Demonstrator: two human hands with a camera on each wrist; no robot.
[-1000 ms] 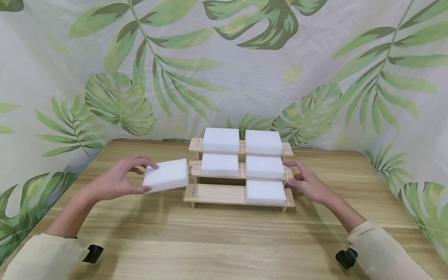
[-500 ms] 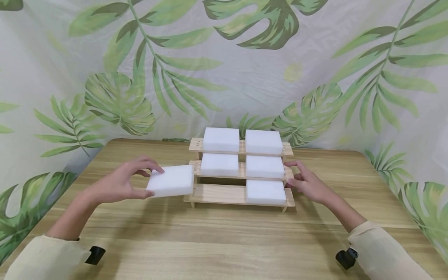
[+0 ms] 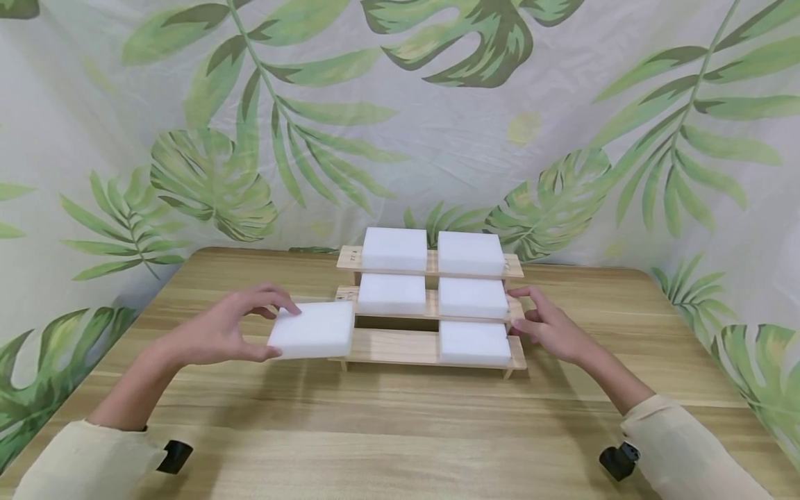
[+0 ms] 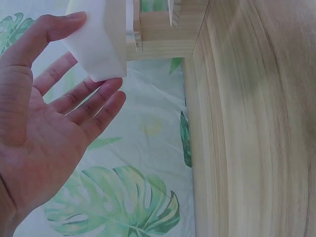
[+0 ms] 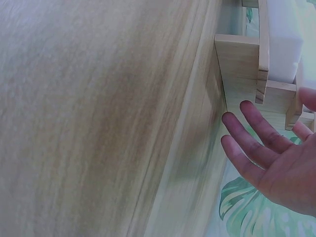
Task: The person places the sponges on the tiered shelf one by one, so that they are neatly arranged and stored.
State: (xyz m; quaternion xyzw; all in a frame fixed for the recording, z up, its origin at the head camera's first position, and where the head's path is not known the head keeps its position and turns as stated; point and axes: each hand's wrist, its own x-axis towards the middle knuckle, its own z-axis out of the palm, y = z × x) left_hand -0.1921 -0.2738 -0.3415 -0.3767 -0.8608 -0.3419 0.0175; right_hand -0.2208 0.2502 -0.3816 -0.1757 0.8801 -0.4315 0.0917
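My left hand (image 3: 219, 330) pinches a white foam block (image 3: 315, 330) by its left end, thumb at the near side and fingertips at the far side. The block's right end overlaps the left end of the lowest tier of a three-tier wooden stand (image 3: 394, 347). In the left wrist view, thumb and fingertips hold the foam block (image 4: 106, 44) beside the stand. My right hand (image 3: 550, 330) holds the right end of the middle tier between thumb and index finger. The right wrist view shows the other fingers of that hand (image 5: 291, 173) stretched out below.
Two foam blocks stand on each of the upper two tiers, one of them a top-left block (image 3: 395, 248). Another block (image 3: 475, 344) lies on the lowest tier's right half. The stand is on a wood-grain table (image 3: 400, 430) before a leaf-print cloth (image 3: 350, 139).
My left hand has carried the foam block right and slightly toward me, over the left end of the lowest tier. My right hand and the stand have stayed put.
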